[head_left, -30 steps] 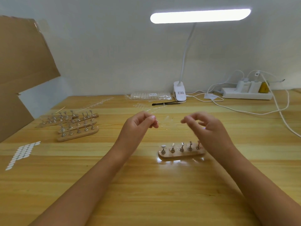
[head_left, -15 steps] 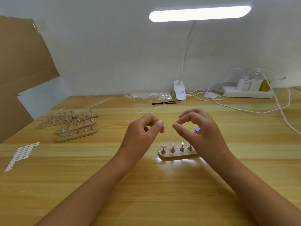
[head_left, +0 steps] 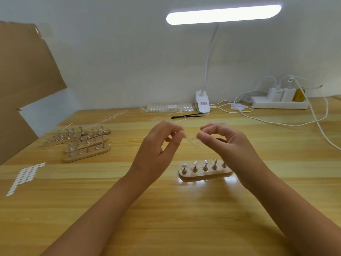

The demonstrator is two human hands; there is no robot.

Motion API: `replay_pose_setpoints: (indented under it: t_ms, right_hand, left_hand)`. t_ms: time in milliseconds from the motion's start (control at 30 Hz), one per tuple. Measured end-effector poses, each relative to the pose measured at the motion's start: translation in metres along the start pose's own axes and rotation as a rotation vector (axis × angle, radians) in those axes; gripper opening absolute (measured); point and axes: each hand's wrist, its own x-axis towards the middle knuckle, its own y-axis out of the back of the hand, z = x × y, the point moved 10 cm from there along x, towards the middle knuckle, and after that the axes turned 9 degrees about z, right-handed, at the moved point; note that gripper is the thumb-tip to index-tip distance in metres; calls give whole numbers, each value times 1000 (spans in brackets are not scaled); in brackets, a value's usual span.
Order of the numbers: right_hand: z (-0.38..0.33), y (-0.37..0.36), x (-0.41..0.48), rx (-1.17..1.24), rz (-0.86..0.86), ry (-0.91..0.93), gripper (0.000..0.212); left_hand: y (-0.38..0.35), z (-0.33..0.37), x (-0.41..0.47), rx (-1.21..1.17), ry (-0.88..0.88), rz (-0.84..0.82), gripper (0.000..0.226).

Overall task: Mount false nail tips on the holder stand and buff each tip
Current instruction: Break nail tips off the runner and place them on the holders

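A small wooden holder stand (head_left: pixel 204 175) with several metal pegs sits on the table in front of me. Its leftmost peg carries a white tip (head_left: pixel 184 165); the right end is hidden behind my right wrist. Above and behind the stand, my left hand (head_left: pixel 159 152) and my right hand (head_left: pixel 227 143) pinch the two ends of a clear strip of false nail tips (head_left: pixel 191 140), blurred and barely visible between the fingertips.
Several more wooden stands (head_left: pixel 81 143) lie at the left. A sheet of white adhesive dots (head_left: pixel 24 177) is near the left edge. A bag of nail tips (head_left: pixel 169 107), a black tool (head_left: pixel 186 115), the clamp lamp (head_left: pixel 202 105) and a power strip (head_left: pixel 280 104) with cables line the back.
Both hands came closer together over the last second. They now sit slightly higher above the stand, fingertips almost meeting on the clear strip.
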Motion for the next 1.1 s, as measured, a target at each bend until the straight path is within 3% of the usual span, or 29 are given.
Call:
replay_pose_setpoints:
  t_ms: [100,200,267,333,400,467,867,1100]
  right_hand:
    - [-3,-4,-1,38,-46,-9,18]
    - [-2,-10,-3,75,-125,-50,24]
    - [3,-12,-2,207,-157,-123,20]
    - [6,-6,2,320,-119,-174,15]
    - [5,1,4,308,-80,-161,15]
    - [2,4,3,205,-72,-111,19]
    - [-11,12,6,-225,64,209,1]
    - [-27,5,-2,-424,61,446,19]
  left_hand:
    - [4,19,-2,177,-268,9,23]
    - [4,26,-4,222,-354,21,23]
    - [5,22,-2,84,-230,24,20]
    - [0,3,1,-183,66,-25,18]
    - [-13,-15,-4,-457,341,-124,17]
    - [-24,-24,-9,-635,504,-196,19]
    - [-37,-23,-19,-730,613,-265,25]
    - [-30,-29,-17,-757,660,-175,28]
